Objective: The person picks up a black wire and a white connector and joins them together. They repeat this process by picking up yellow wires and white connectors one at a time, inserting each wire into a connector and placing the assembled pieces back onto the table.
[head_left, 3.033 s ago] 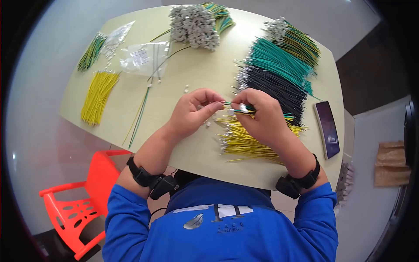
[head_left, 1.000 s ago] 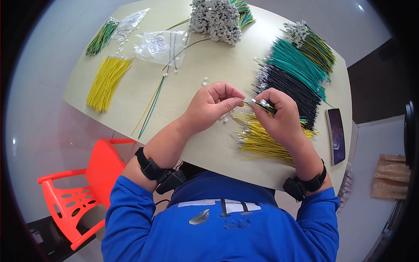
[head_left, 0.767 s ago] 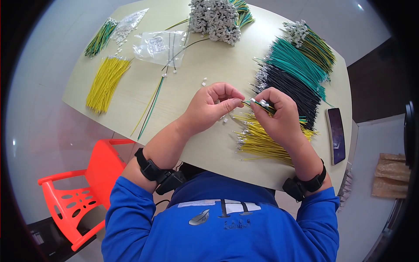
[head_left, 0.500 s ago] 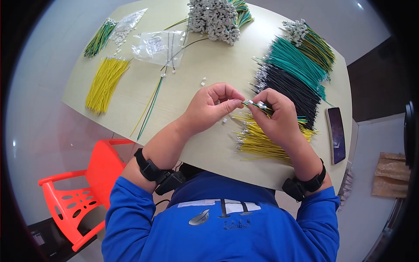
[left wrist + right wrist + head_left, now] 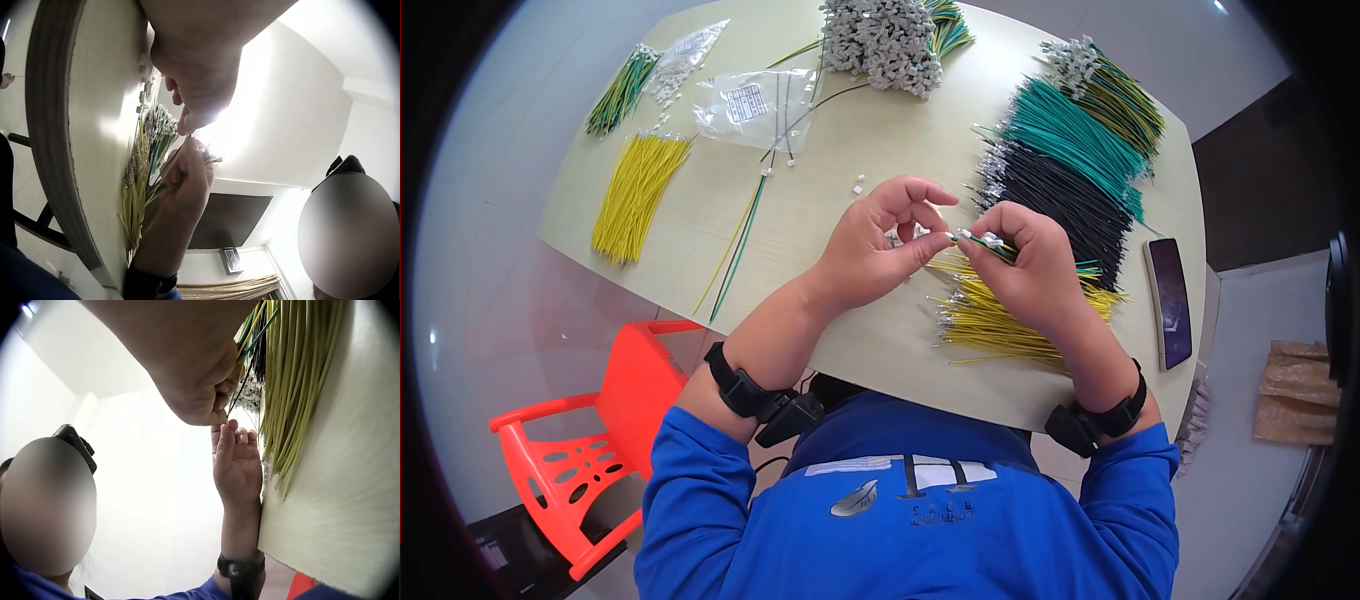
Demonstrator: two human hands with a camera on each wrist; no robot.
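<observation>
Both hands meet fingertip to fingertip over the table's near half. My right hand (image 5: 1032, 265) pinches a few green, yellow and black wires (image 5: 1007, 254), with white plastic connectors (image 5: 992, 240) showing beside its fingertips. At its thumb tip, my left hand (image 5: 865, 245) holds a small white connector at the wire ends; its forefinger is raised away from the thumb. In the left wrist view, the right hand (image 5: 187, 181) sits just below the left fingertips. Wires pass behind the right fingers (image 5: 222, 394) in the right wrist view.
Yellow wires (image 5: 1000, 320), black wires (image 5: 1055, 205) and green wires (image 5: 1080, 135) lie at right, near a phone (image 5: 1169, 300). A heap of white-connector harnesses (image 5: 880, 45) stands at the back. Left are a plastic bag (image 5: 750, 110), finished-looking harness (image 5: 745, 235) and yellow wires (image 5: 638, 200).
The left forefinger has lifted from the thumb, and a white connector now shows at the left thumb tip. The right hand keeps its pinch on the wires and has shifted slightly left.
</observation>
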